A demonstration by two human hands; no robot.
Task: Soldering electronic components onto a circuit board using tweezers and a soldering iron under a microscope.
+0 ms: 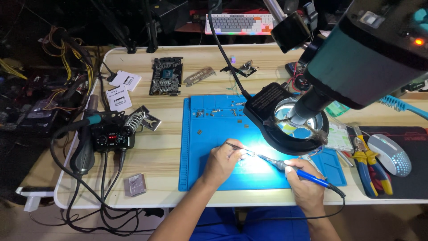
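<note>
The left hand (pixel 221 161) pinches thin, springy tweezers (pixel 240 149) over the blue mat (pixel 209 156) on the counter (pixel 169 147), under the ring light (pixel 285 122). The right hand (pixel 305 185) grips the light, rigid soldering iron (pixel 296 170) by its blue handle, away from the tip, which is probably hot.

Work mat (pixel 209 151) lies mid-table; soldering station (pixel 111 138) left of it, pliers (pixel 368 167) and mouse (pixel 389 155) right

Wooden table (pixel 169 147), blue mat (pixel 214 169), perhaps circuit board (pixel 166 76)
</note>
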